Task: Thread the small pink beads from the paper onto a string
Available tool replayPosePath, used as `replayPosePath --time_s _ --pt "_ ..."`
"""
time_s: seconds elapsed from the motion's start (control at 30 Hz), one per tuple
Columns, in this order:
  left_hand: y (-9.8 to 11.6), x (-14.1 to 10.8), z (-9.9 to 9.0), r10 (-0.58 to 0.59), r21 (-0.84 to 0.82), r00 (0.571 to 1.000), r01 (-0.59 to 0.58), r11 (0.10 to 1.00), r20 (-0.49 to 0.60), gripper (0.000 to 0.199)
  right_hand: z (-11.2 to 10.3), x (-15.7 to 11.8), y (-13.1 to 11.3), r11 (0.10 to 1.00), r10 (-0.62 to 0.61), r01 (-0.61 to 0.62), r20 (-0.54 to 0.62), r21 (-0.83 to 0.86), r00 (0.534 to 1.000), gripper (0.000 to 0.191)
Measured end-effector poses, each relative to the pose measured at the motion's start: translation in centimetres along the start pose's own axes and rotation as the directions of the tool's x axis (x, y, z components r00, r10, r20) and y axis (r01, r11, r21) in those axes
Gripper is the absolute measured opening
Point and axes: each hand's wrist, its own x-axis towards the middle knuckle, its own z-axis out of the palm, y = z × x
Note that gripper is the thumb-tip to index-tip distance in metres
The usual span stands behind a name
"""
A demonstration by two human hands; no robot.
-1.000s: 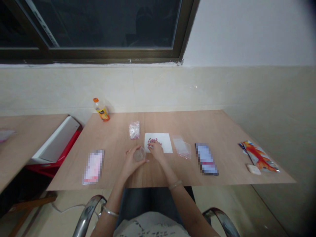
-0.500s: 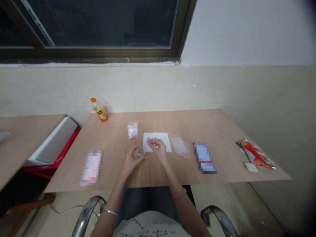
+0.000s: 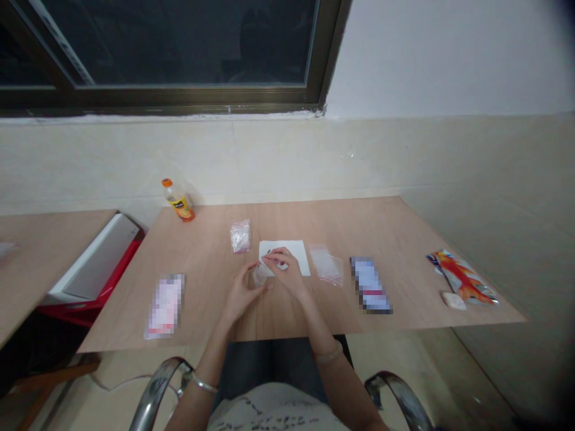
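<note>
My left hand (image 3: 241,292) curls around a small clear plastic cup (image 3: 259,275), thumb on the near side and fingers on the far side. Beside the cup's rim, my right hand (image 3: 287,270) is closed in a pinch; whatever sits between its fingertips is too small to name. Under that hand lies a sheet of white paper (image 3: 299,251), where small dark and pink pieces (image 3: 269,252) show partly behind the fingers.
Small clear bags (image 3: 240,236) lie beyond my left hand, with flat clear bags (image 3: 326,264) right of the paper. Two blurred phone-like objects (image 3: 165,306) (image 3: 371,284) flank them. An orange drink bottle (image 3: 178,200) stands back left; a colourful packet (image 3: 462,278) and whitish object (image 3: 453,300) lie right.
My right hand has shifted left from the pieces on the paper to the cup's rim. The cup has moved slightly right and up towards it, with my left hand still around it.
</note>
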Motion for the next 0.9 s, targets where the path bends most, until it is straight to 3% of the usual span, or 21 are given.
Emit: replayPosePath --time_s 0.13,0.33,0.6,0.9 --pt "0.0 -0.1 -0.1 -0.022 -0.016 1.0 0.022 1.0 -0.018 0.06 0.6 0.4 3.9 0.985 0.102 -0.108 -0.051 -0.132 0.994 0.013" --pt "0.2 0.1 -0.4 0.021 0.012 1.0 -0.021 1.0 -0.02 0.058 1.6 0.2 8.1 0.906 0.25 -0.22 0.038 -0.361 0.968 0.016" --pt "-0.2 0.2 -0.4 0.059 -0.002 0.998 -0.059 0.998 0.034 0.059 2.7 0.0 9.3 0.8 0.321 -0.248 0.04 -0.547 0.946 0.017" --pt "-0.5 0.4 -0.5 0.076 0.003 0.996 -0.076 0.997 0.042 0.059 2.6 -0.3 9.6 0.809 0.304 -0.25 0.015 -0.532 0.952 0.018"
